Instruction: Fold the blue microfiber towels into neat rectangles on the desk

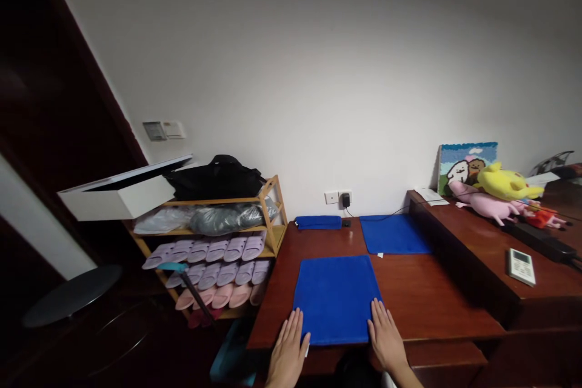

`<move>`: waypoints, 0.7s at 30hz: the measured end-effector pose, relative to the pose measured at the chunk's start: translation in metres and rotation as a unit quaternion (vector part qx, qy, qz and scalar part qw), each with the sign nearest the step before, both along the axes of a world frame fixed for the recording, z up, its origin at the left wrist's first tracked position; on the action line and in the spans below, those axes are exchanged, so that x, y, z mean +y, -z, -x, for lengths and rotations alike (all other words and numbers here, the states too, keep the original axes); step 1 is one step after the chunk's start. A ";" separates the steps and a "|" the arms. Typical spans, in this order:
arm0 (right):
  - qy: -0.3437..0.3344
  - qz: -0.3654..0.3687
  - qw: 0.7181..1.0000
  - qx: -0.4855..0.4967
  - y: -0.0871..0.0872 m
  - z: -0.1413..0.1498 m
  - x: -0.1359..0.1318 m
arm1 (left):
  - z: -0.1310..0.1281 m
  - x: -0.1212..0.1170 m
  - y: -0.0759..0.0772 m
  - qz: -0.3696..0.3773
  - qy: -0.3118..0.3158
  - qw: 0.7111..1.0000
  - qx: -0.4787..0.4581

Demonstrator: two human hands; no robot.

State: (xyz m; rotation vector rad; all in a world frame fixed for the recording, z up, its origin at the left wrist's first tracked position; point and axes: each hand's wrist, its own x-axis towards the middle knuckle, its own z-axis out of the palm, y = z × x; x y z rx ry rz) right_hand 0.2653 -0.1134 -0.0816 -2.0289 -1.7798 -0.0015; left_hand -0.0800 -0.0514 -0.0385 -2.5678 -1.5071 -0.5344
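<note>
A blue cloth lies spread flat near the front edge of the brown wooden table. My left hand rests at the cloth's lower left edge, fingers stretched out. On the opposite side, my right hand touches the lower right edge, also with its fingers extended. Neither hand holds anything. Behind, a second blue cloth lies flat towards the back right, and a rolled or folded blue cloth sits against the wall.
Left of the table stands a shoe rack with slippers, a black bag and a white box. A raised surface at right bears plush toys and a remote control. A plugged-in adapter trails a cable.
</note>
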 end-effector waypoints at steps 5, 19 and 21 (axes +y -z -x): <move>0.005 -0.099 0.995 -0.029 0.017 0.000 0.003 | -0.093 -0.012 -0.025 -0.007 0.103 0.995 -0.003; -0.014 -0.173 0.981 -0.080 0.031 -0.004 0.003 | -0.106 -0.031 -0.011 -0.058 0.117 0.991 0.023; -0.011 -0.178 0.981 -0.076 0.030 -0.004 0.002 | -0.074 -0.032 -0.014 -0.073 0.089 0.993 0.027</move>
